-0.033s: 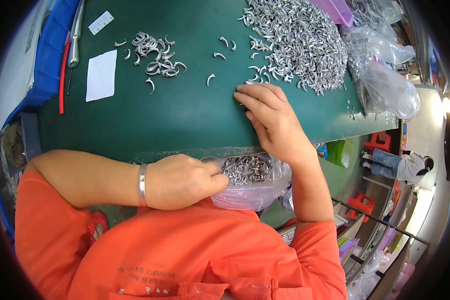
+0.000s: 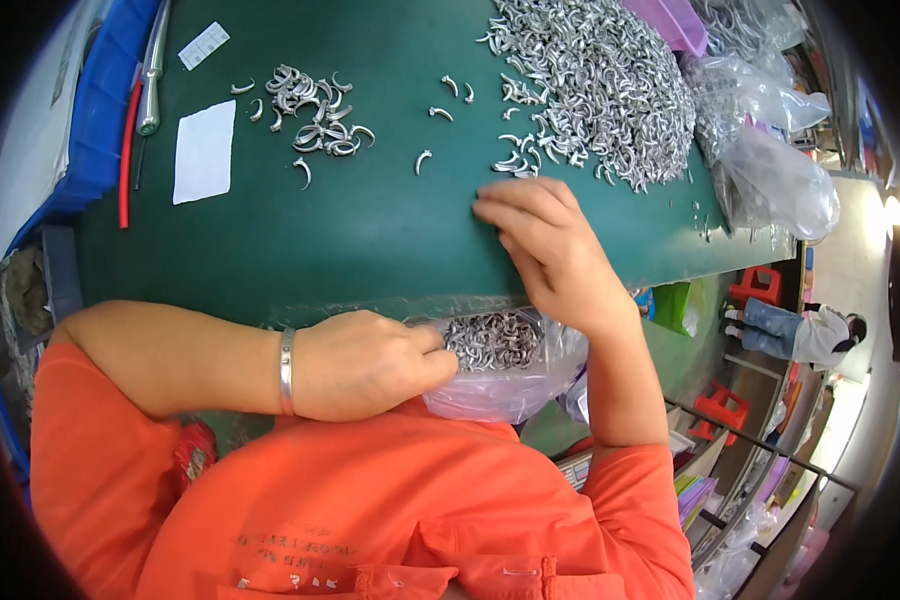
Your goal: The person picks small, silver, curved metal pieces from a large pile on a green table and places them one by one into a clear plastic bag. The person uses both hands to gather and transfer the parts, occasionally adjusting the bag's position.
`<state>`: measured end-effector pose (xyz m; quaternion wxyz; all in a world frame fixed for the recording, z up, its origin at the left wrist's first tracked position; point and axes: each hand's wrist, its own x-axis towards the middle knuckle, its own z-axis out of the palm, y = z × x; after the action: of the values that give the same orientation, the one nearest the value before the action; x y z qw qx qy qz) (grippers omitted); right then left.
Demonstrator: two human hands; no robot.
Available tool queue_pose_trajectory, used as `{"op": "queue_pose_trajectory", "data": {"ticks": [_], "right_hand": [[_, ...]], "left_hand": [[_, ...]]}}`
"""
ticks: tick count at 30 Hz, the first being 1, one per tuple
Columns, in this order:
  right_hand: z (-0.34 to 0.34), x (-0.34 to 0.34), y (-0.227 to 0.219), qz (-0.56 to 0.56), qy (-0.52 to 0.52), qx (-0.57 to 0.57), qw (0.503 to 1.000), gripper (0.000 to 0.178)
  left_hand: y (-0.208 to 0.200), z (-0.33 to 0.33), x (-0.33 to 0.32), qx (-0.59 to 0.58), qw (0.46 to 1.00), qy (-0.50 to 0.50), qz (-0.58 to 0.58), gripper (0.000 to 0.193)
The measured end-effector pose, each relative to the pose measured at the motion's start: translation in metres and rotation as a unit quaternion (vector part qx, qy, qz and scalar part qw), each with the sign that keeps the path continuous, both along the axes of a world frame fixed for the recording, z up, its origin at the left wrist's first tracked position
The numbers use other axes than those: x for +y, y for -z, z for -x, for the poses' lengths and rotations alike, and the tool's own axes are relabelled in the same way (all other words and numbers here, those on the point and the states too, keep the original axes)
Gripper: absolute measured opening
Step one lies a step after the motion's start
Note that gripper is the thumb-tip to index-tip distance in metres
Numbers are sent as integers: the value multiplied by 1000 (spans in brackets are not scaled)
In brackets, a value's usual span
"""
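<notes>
Only the head view here, looking down at my own arms. My left hand (image 2: 365, 362) is curled into a loose fist at the near edge of the green tabletop (image 2: 350, 230), grip pinching the rim of a clear plastic bag (image 2: 510, 385) that hangs off that edge, right against my orange shirt. The bag's got a heap of small curved metal hooks (image 2: 490, 340) in it, sitting just right of my left knuckles. My right hand (image 2: 550, 250) lies flat on the tabletop just beyond the bag, fingers (image 2: 510, 205) spread a bit and pressed down, palm to the surface, holding nothing that I can see. Right past those fingertips is the edge of the big pile of hooks (image 2: 600, 80), and a few loose ones lie just left of them. Further out to the left of both hands there's a smaller cluster of hooks (image 2: 315, 110), with a white paper slip (image 2: 205, 152) beside it. Off past the right hand, at the far right of the tabletop, some more clear bags (image 2: 780, 180) are bunched up.
</notes>
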<state>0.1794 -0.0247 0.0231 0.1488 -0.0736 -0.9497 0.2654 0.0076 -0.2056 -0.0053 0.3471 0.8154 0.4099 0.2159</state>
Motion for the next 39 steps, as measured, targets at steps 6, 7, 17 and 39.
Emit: {"op": "queue_pose_trajectory", "data": {"ticks": [6, 7, 17, 39], "right_hand": [[-44, 6, 1, 53, 167, 67, 982, 25], [-47, 1, 2, 49, 150, 63, 985, 25], [-42, -16, 8, -44, 142, 68, 987, 20], [-40, -26, 15, -129, 127, 40, 983, 28]], "left_hand": [[5, -1, -3, -14, 1000, -4, 5, 13], [5, 0, -3, -15, 1000, -4, 3, 13], [5, -3, -2, -41, 998, -29, -39, 10], [8, -3, 0, -43, 998, -26, -49, 10]]}}
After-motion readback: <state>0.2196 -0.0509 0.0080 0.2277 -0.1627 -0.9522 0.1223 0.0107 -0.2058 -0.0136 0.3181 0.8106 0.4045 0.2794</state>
